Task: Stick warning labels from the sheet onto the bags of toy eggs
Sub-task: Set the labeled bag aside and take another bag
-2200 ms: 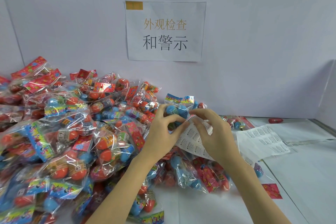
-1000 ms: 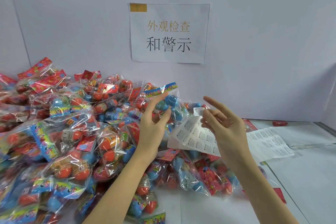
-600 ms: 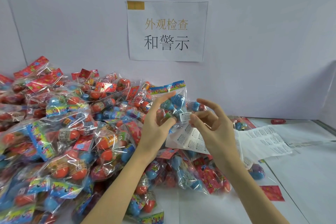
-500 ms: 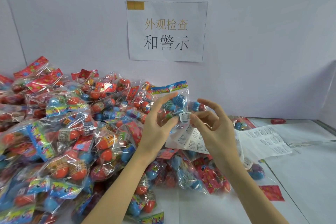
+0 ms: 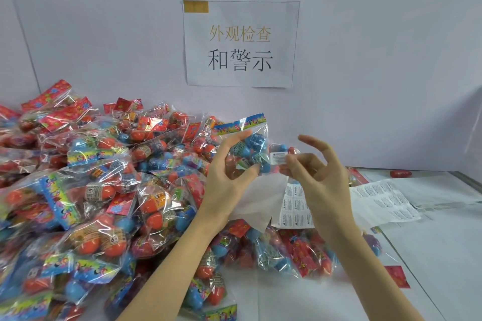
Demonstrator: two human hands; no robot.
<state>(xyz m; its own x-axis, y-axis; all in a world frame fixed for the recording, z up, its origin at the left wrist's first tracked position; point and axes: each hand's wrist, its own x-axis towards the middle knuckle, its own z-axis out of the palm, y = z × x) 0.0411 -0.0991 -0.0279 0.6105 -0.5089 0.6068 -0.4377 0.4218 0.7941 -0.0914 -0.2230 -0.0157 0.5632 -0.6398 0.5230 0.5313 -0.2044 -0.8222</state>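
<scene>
Warning label (image 5: 278, 158), a small white sticker, sits pinched at the tips of your right hand (image 5: 317, 182), thumb and forefinger closed on its edge while the other fingers (image 5: 311, 141) fan up and clear, which keeps the sticky face from catching on skin. Your left hand (image 5: 229, 172) lifts one bag of toy eggs (image 5: 247, 146) above the heap, fingers curled round its lower part so the clear film over the blue eggs is turned toward the sticker and drawn fairly taut. Label and bag are just beside each other; whether the sticker's edge already touches the film cannot be told from this angle. The label sheet (image 5: 294, 207) hangs below your hands, partly curled so its blank back shows; it seems tucked under your left palm, though the exact hold is hidden. That would keep the next sticker within easy reach. The pile of bagged eggs (image 5: 91, 190) banks up on your left on the white surface (image 5: 443, 255), with more sheets of labels (image 5: 383, 200) lying flat to your right and a printed sign (image 5: 241, 43) on the wall ahead. You look to be at the placing step: bring the sticker flat onto a smooth patch of film, away from the coloured header strip, and press it down. Loose film over round eggs may wrinkle under the label.
</scene>
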